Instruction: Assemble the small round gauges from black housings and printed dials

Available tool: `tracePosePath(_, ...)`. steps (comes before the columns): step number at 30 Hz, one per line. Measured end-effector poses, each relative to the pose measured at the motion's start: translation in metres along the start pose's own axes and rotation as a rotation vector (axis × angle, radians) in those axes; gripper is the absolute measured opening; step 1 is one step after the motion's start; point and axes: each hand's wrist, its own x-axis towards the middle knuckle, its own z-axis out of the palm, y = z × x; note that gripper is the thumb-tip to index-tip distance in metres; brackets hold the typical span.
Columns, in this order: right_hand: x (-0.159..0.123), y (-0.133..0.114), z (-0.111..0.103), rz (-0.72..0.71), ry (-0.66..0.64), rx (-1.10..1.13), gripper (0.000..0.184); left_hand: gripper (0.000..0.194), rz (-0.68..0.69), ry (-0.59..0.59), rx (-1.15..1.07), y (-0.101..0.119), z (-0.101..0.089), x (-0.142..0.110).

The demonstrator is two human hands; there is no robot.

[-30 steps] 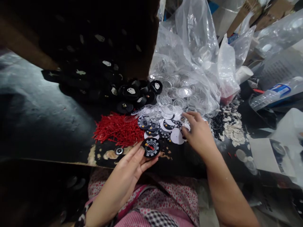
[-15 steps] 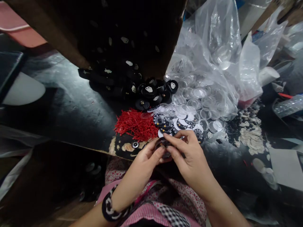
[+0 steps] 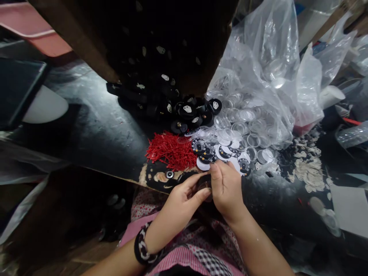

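While your left grip (image 3: pixel 184 199) pinches the round case (image 3: pixel 204 181), your right grip (image 3: pixel 227 188), just off the discs (image 3: pixel 198 146), curls against it, hold unclear. Both work together now.

Both hands (image 3: pixel 227 189) on dark round piece (image 3: pixel 204 181), near table (image 3: pixel 109 142) edge.
Red pile (image 3: pixel 172 150) far left of hands; printed discs (image 3: pixel 198 145) just beyond, clear rings (image 3: pixel 239 127) farther.
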Motion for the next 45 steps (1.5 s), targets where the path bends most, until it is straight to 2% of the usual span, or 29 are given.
tracePosePath(2,0.000,-0.001,-0.004,0.010,-0.077,0.109,0.037,0.033,-0.018,-0.003,0.044,0.000,-0.011,-0.009)
tracePosePath(3,0.000,-0.001,-0.007,0.022,-0.146,0.176,0.034,0.034,-0.031,-0.002,0.089,-0.002,-0.023,-0.017)
tracePosePath(5,-0.001,0.001,-0.013,0.053,-0.265,0.280,0.028,0.035,-0.074,0.041,0.219,-0.013,-0.059,-0.038)
tracePosePath(7,-0.002,0.004,-0.016,0.092,-0.277,0.306,0.025,0.034,-0.125,0.209,0.354,-0.026,-0.106,-0.062)
tracePosePath(9,-0.003,0.006,-0.014,0.113,-0.243,0.291,0.024,0.029,-0.136,0.503,0.517,-0.033,-0.151,-0.082)
tracePosePath(11,-0.003,0.007,-0.008,0.087,-0.247,0.293,0.024,0.033,-0.044,0.655,0.694,-0.026,-0.179,-0.091)
tracePosePath(12,-0.004,0.007,-0.004,0.056,-0.248,0.299,0.023,0.033,0.029,0.686,0.773,-0.018,-0.184,-0.089)
tracePosePath(14,-0.005,0.009,0.001,-0.016,-0.208,0.305,0.022,0.029,0.200,0.677,0.898,0.005,-0.178,-0.070)
tracePosePath(17,-0.008,0.014,0.005,-0.087,-0.113,0.304,0.022,0.031,0.435,0.570,1.043,0.044,-0.150,-0.006)
tracePosePath(19,-0.010,0.019,0.006,-0.094,-0.082,0.303,0.021,0.034,0.495,0.559,1.066,0.066,-0.135,0.044)
tracePosePath(21,-0.012,0.022,0.006,-0.080,-0.059,0.306,0.021,0.037,0.523,0.563,1.068,0.079,-0.128,0.086)
tracePosePath(23,-0.014,0.024,0.007,-0.059,-0.039,0.316,0.021,0.034,0.530,0.569,1.050,0.084,-0.129,0.111)
tracePosePath(24,-0.014,0.024,0.007,-0.052,-0.036,0.321,0.021,0.031,0.526,0.574,1.034,0.085,-0.132,0.115)
tracePosePath(27,-0.014,0.024,0.010,-0.051,-0.062,0.329,0.022,0.030,0.497,0.597,0.946,0.084,-0.141,0.102)
tracePosePath(30,-0.011,0.020,0.009,-0.029,-0.111,0.352,0.021,0.033,0.478,0.564,0.826,0.078,-0.134,0.060)
tracePosePath(32,-0.007,0.016,0.006,0.020,-0.160,0.382,0.015,0.029,0.431,0.463,0.689,0.069,-0.115,0.031)
tracePosePath(34,-0.003,0.011,0.001,0.029,-0.213,0.379,0.033,0.024,0.320,0.309,0.475,0.055,-0.090,0.007)
tracePosePath(36,-0.002,0.006,-0.003,-0.045,-0.234,0.322,0.040,0.025,0.184,0.196,0.220,0.040,-0.064,-0.007)
tracePosePath(39,-0.006,0.002,-0.008,-0.170,-0.181,0.151,0.032,0.030,-0.029,0.149,-0.214,0.021,-0.037,-0.015)
tracePosePath(41,-0.013,0.001,-0.011,-0.222,-0.155,0.049,0.034,0.032,-0.181,0.123,-0.454,0.012,-0.027,-0.015)
tracePosePath(43,-0.021,0.004,-0.016,-0.271,-0.183,0.026,0.036,0.030,-0.289,0.118,-0.554,0.007,-0.025,-0.014)
tracePosePath(45,-0.027,0.011,-0.024,-0.250,-0.211,0.065,0.035,0.028,-0.330,0.142,-0.560,0.005,-0.025,-0.012)
